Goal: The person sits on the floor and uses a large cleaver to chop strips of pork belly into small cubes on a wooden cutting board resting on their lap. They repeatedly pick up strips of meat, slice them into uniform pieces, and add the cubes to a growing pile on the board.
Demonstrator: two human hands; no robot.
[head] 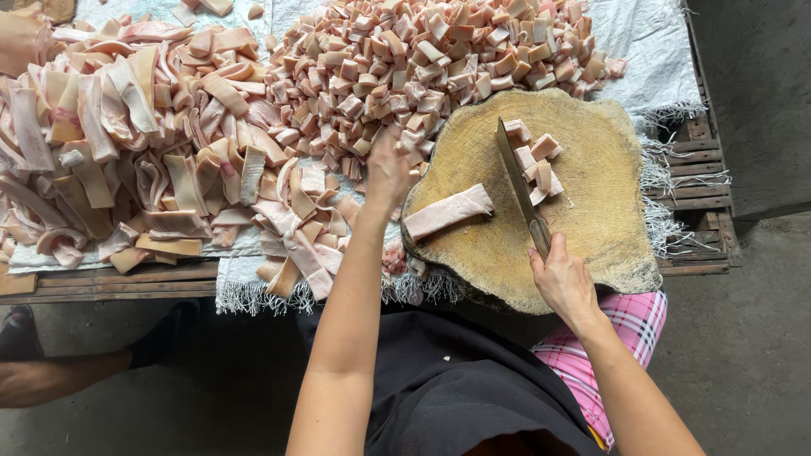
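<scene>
My right hand (562, 279) grips the handle of a cleaver (517, 181), whose blade stands edge-down on a round wooden chopping block (591, 211). Right of the blade lie a few cut pink-and-white meat cubes (536, 165). A long strip of pork skin (448, 211) lies on the block left of the blade. My left hand (389, 169) hovers past the block's left edge, over the heaps of meat, fingers blurred and apparently empty.
A big heap of uncut pork skin strips (144, 143) covers the left of a white woven sheet (650, 42). A pile of cut cubes (422, 59) lies at the back. Wooden pallet slats (697, 169) show at right. Another person's leg (51, 371) is lower left.
</scene>
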